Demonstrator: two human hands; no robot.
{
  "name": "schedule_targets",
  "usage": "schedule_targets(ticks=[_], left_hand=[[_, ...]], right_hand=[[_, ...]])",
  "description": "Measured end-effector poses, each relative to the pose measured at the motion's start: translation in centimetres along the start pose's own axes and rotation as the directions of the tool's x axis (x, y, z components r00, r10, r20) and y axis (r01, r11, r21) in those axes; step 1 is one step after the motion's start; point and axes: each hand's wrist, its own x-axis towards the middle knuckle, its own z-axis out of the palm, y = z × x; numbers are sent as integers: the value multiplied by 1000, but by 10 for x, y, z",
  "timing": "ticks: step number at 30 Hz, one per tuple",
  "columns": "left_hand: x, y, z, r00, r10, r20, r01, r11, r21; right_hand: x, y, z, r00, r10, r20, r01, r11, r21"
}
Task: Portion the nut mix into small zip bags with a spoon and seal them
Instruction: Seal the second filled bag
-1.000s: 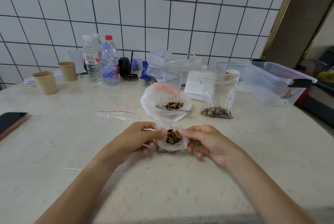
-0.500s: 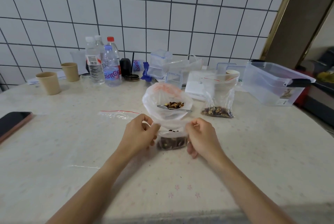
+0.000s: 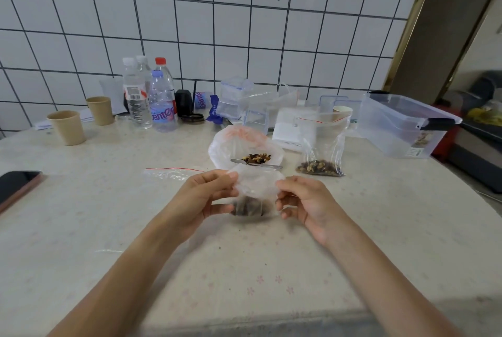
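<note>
Clear plastic zip bag hangs between the left hand and right hand, both pinching its top; the nuts inside look blurred.

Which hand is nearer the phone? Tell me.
Left. The left hand pinches the small zip bag on the phone's side; the right hand pinches its far edge.

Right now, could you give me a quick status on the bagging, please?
Left hand and right hand pinch small zip bag upright. Nuts settled at bottom. Spoon rests in nut mix bag. Nothing in the way.
</note>
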Motion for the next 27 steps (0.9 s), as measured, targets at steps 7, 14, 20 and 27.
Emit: schedule_targets(ticks=[7, 14, 20, 27], left_hand=[[-2, -9, 15, 857, 469, -215, -208, 695, 688], [-3, 18, 29, 969, 185, -166, 36, 557, 829], [-2, 29, 22, 949, -314, 5, 313, 948, 47], [-2, 23, 21, 980, -200, -4, 199, 979, -30]], right_hand=[[-6, 1, 1, 827, -553, 102, 322, 318, -892], [-4, -18, 1, 999, -31, -10, 22, 865, -501], [-3, -20, -16, 938, 222, 264, -241, 970, 41], [-10, -10, -12, 989, 64, 132, -95, 966, 239]])
